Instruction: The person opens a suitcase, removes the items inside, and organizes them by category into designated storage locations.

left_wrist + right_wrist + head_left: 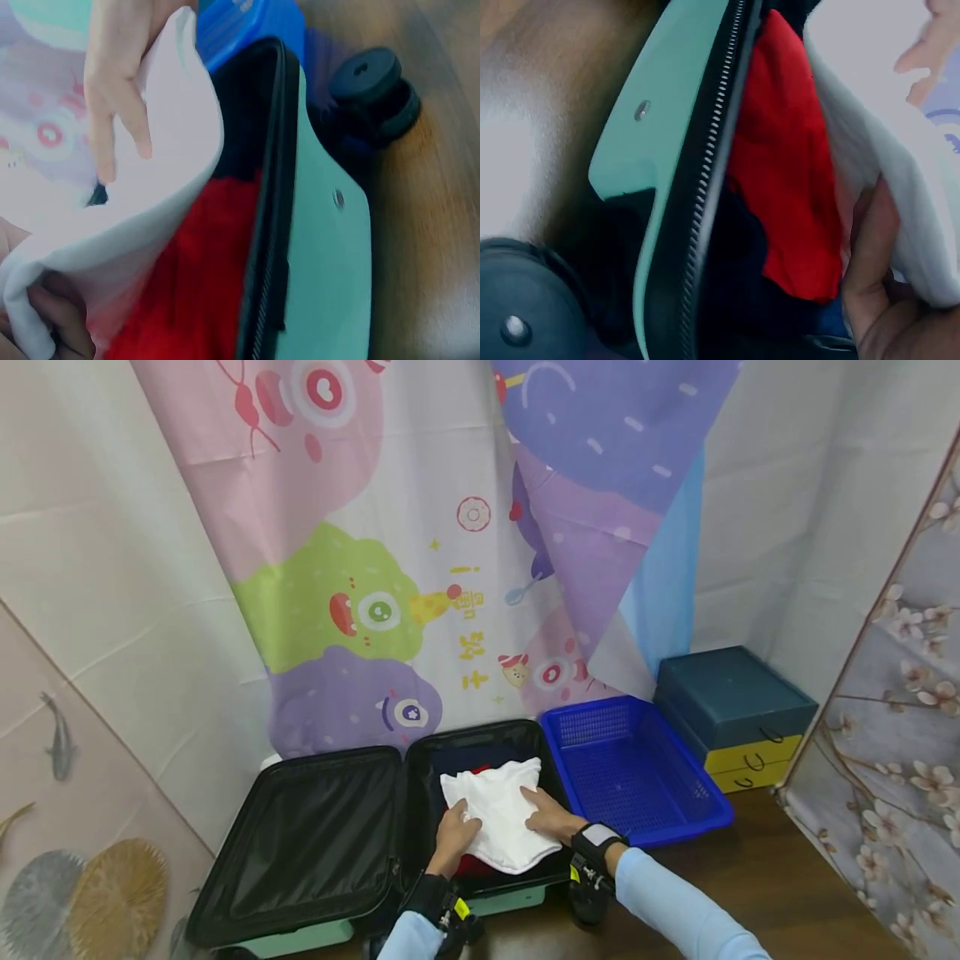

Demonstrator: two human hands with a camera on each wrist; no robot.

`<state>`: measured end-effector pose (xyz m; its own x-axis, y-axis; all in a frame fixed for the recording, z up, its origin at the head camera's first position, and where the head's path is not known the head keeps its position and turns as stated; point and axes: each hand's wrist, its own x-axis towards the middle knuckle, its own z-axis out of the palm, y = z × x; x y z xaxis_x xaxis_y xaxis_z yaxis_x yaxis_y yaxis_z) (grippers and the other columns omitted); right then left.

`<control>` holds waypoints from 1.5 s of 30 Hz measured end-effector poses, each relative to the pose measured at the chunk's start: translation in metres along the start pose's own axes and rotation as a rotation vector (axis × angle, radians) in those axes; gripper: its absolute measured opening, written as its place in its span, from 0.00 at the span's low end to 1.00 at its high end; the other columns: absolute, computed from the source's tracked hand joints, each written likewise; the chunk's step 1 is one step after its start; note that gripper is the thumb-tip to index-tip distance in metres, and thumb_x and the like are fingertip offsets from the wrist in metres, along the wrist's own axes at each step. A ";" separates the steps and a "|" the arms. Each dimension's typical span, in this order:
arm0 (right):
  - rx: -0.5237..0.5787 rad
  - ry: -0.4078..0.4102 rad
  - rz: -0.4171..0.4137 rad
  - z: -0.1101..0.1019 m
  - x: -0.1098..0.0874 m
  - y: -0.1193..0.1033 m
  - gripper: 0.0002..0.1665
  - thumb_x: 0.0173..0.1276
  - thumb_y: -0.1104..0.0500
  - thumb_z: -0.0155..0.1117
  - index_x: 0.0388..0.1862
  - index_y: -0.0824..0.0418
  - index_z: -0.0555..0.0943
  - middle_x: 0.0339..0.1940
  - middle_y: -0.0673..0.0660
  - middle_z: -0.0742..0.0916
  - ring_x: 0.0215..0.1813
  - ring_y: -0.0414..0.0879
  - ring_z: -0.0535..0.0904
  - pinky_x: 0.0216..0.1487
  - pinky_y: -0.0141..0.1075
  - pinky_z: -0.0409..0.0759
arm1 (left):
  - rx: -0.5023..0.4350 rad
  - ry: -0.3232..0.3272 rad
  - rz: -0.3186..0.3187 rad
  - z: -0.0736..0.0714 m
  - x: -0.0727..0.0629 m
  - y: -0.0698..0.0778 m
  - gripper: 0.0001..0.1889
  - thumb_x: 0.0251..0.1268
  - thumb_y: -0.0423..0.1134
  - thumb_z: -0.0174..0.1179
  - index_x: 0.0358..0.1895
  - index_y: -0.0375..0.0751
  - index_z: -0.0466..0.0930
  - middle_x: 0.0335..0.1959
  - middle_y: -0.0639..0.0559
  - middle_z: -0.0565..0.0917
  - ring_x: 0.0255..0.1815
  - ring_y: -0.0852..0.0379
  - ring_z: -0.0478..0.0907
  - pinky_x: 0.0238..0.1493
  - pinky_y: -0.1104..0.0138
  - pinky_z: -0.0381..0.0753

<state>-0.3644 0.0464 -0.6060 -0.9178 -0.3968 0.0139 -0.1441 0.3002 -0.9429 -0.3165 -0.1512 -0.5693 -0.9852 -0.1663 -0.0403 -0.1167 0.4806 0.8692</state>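
One white cloth (504, 814) in the grip of left hand (455, 833) and right hand (552, 816), red fabric (787, 150) mostly hidden

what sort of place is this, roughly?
Likely a makeshift, curtained-off indoor corner, type of building unclear: a cartoon-monster curtain hangs behind, and an open suitcase sits beside a blue plastic basket on a wood-grain surface.

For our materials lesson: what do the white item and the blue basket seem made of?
The white item looks like soft matte fabric, perhaps cotton, as it bends and folds. The blue basket is probably moulded plastic, faintly glossy, with evenly perforated walls.
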 end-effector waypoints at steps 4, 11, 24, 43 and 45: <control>-0.143 0.006 -0.081 -0.016 -0.011 -0.026 0.44 0.48 0.76 0.50 0.70 0.81 0.60 0.69 0.82 0.61 0.70 0.71 0.57 0.70 0.57 0.55 | 0.061 0.060 0.084 0.008 -0.001 0.018 0.30 0.51 0.30 0.57 0.62 0.23 0.73 0.59 0.27 0.75 0.60 0.31 0.72 0.59 0.45 0.69; -0.313 0.033 -0.126 -0.050 -0.016 -0.033 0.41 0.57 0.75 0.52 0.73 0.75 0.61 0.74 0.77 0.60 0.74 0.69 0.55 0.70 0.59 0.55 | -0.006 0.096 0.174 0.029 -0.004 0.038 0.29 0.55 0.31 0.57 0.63 0.23 0.72 0.58 0.26 0.75 0.59 0.31 0.72 0.60 0.42 0.69; -0.298 -0.145 -0.037 -0.140 -0.043 -0.040 0.48 0.59 0.70 0.55 0.78 0.72 0.49 0.75 0.80 0.45 0.76 0.73 0.38 0.69 0.67 0.42 | -0.143 -0.011 0.156 0.090 -0.001 0.081 0.33 0.59 0.37 0.57 0.69 0.26 0.66 0.68 0.29 0.67 0.69 0.33 0.64 0.67 0.44 0.62; -0.558 -0.041 0.015 -0.181 -0.052 -0.003 0.47 0.53 0.81 0.47 0.76 0.76 0.52 0.73 0.84 0.51 0.72 0.77 0.50 0.62 0.58 0.66 | -0.201 -0.166 0.311 0.155 0.000 0.090 0.41 0.34 0.20 0.57 0.65 0.20 0.66 0.62 0.28 0.72 0.60 0.35 0.70 0.61 0.47 0.69; -0.638 -0.047 0.022 -0.185 -0.051 0.000 0.46 0.55 0.80 0.47 0.76 0.74 0.52 0.73 0.83 0.52 0.72 0.76 0.54 0.47 0.49 0.76 | -0.197 -0.179 0.332 0.159 -0.002 0.089 0.41 0.33 0.19 0.58 0.64 0.18 0.66 0.61 0.27 0.72 0.60 0.35 0.70 0.61 0.48 0.68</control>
<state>-0.3857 0.2275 -0.5446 -0.9080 -0.4177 -0.0314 -0.3305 0.7605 -0.5590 -0.3444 0.0290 -0.5702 -0.9736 0.1302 0.1873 0.2192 0.3064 0.9263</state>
